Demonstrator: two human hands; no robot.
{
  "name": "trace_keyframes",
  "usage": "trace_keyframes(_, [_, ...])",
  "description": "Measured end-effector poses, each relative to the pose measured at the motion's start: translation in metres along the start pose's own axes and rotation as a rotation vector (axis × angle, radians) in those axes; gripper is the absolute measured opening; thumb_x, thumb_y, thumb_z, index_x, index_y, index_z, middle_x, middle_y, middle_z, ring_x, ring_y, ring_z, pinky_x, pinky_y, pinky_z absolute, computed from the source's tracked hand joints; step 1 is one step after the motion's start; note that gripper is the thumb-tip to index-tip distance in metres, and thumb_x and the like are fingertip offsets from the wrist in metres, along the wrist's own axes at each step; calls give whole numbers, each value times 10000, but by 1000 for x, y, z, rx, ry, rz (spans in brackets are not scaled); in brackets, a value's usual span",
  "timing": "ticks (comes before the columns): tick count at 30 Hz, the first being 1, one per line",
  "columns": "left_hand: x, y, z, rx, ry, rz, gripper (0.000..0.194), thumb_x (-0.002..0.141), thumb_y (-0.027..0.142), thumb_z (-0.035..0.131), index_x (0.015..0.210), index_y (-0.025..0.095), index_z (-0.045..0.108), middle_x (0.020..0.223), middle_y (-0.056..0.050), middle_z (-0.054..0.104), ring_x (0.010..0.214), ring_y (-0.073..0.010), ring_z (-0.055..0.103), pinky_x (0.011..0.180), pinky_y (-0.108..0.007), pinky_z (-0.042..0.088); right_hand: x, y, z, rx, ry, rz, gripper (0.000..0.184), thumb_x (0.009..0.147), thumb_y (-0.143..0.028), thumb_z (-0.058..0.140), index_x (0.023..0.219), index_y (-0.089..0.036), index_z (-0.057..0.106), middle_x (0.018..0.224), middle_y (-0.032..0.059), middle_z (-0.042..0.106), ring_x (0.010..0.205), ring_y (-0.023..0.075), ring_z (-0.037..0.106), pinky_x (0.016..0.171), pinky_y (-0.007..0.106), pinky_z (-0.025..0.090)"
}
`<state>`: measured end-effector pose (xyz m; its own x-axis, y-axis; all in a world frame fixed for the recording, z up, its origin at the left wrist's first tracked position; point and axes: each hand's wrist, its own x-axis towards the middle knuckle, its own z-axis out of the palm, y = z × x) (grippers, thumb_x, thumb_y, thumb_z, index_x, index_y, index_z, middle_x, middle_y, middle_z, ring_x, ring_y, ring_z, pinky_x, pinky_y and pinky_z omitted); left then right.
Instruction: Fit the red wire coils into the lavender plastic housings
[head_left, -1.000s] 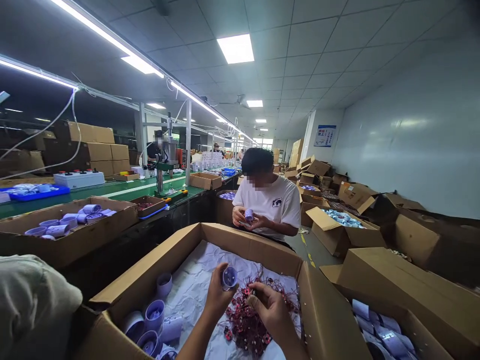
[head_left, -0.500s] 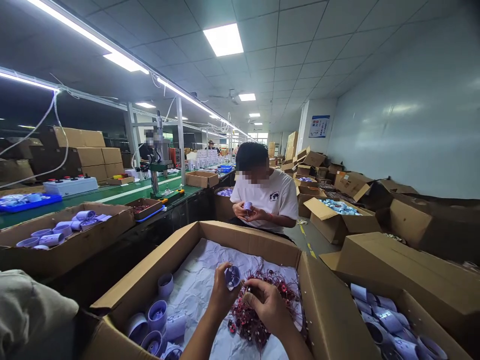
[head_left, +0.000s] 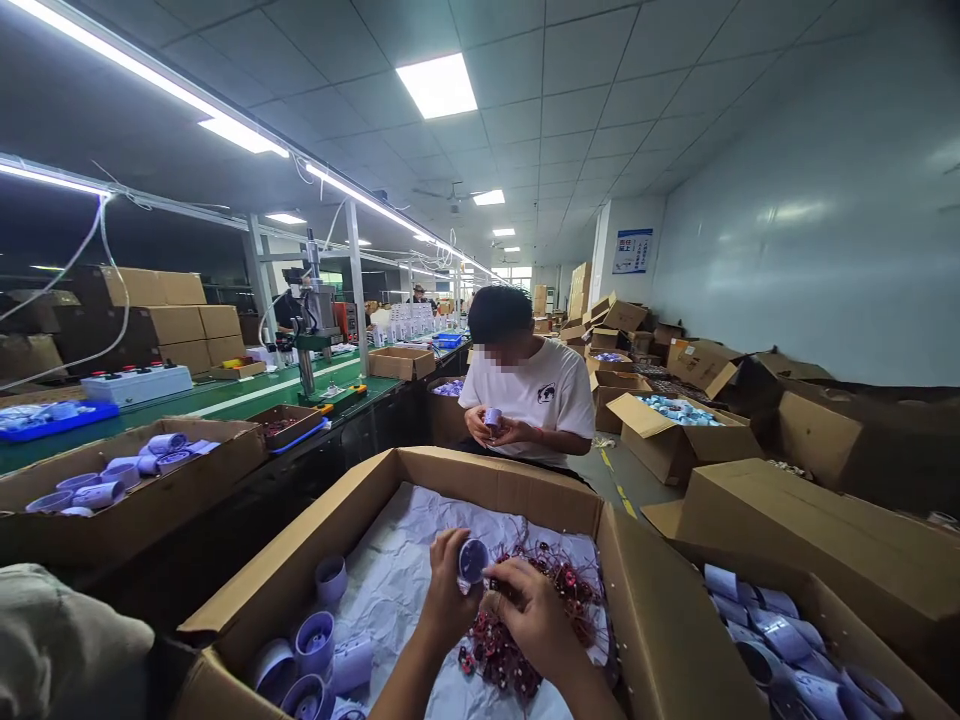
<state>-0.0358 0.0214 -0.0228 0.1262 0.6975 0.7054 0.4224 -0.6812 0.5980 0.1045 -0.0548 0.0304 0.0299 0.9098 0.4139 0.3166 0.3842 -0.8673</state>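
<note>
- Far left, a green desk (head_left: 225, 395) runs away from the wearer; an open carton (head_left: 187, 475) in front of it holds a heap of pale purple cups.
- Next comes the large open carton (head_left: 262, 560) that the person works in, lined with crumpled white paper (head_left: 390, 570); a group of loose cups (head_left: 352, 665) lies along its left side, left of both hands.
- The left hand (head_left: 448, 590) is closed around one purple cup (head_left: 474, 562), fingers wrapping its left and far side, and holds it above the paper near the middle of the carton.
- The held cup's open mouth faces up and back to the wearer, so its long axis runs roughly along the line of sight; the opening is unblocked from this side.
- Just right of that rim, a small dark part (head_left: 493, 584) sits pinched between thumb and index finger of the right hand (head_left: 529, 605); whether it touches the rim, I cannot tell.
- Below and beyond the right hand lies a tangled pile of red parts with thin wires (head_left: 502, 660), nearer to it than to the left hand.
- Past the carton's far wall, a co-worker (head_left: 529, 395) holds a similar cup.
</note>
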Motion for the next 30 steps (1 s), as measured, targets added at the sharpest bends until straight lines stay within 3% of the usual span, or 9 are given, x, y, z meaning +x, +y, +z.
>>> trace_keyframes(4, [-1, 4, 4, -11, -62, 60, 431, 592, 100, 574, 1010, 203, 543, 1052, -100, 577, 1035, -275, 528, 930, -474, 437, 0, 7, 6, -24, 105, 22, 198, 723, -230, 650, 910, -251, 712, 894, 60, 686, 841, 243, 621, 781, 340, 472])
trace_keyframes(10, [-7, 8, 13, -109, -57, 151, 427, 661, 45, 505, 1052, 212, 468, 1016, -70, 565, 958, -201, 559, 863, -392, 474, -2, 15, 17, -89, 178, 6, 100, 743, -254, 647, 836, -246, 683, 864, 66, 673, 842, 263, 613, 782, 364, 459])
trace_keyframes(14, [-10, 10, 13, -103, -58, 259, 577, 642, 27, 508, 1176, 213, 392, 1118, -104, 506, 1053, -230, 511, 895, -414, 453, -3, 21, 25, -159, 245, -69, 98, 790, -323, 614, 801, -251, 678, 844, 76, 629, 844, 268, 582, 789, 391, 447])
trace_keyframes(18, [-11, 14, 12, -52, -156, 209, 574, 634, 38, 538, 1175, 200, 437, 1108, -116, 513, 1049, -255, 504, 909, -429, 438, -5, 25, 30, -281, 353, -107, 120, 807, -318, 590, 768, -249, 680, 851, 83, 570, 862, 262, 544, 782, 385, 446])
trace_keyframes(21, [-10, 16, 12, -13, -162, 175, 465, 648, 45, 551, 1085, 200, 504, 1059, -104, 530, 1001, -245, 515, 883, -419, 454, -5, 24, 28, -354, 346, -115, 113, 805, -256, 581, 758, -239, 683, 843, 69, 555, 838, 241, 543, 770, 366, 451])
trace_keyframes(26, [-8, 17, 12, -19, -66, 187, 375, 679, 99, 585, 1036, 201, 530, 1012, -89, 538, 950, -228, 528, 836, -404, 485, -3, 22, 22, -411, 211, -141, 141, 815, -254, 557, 790, -243, 696, 830, 50, 570, 788, 212, 558, 729, 331, 461])
trace_keyframes(30, [-7, 18, 12, -15, -23, 196, 319, 692, 104, 576, 993, 203, 540, 980, -85, 534, 911, -219, 541, 800, -396, 497, -5, 21, 26, -399, 275, -102, 160, 818, -215, 530, 792, -238, 687, 821, 53, 578, 781, 216, 564, 718, 330, 453])
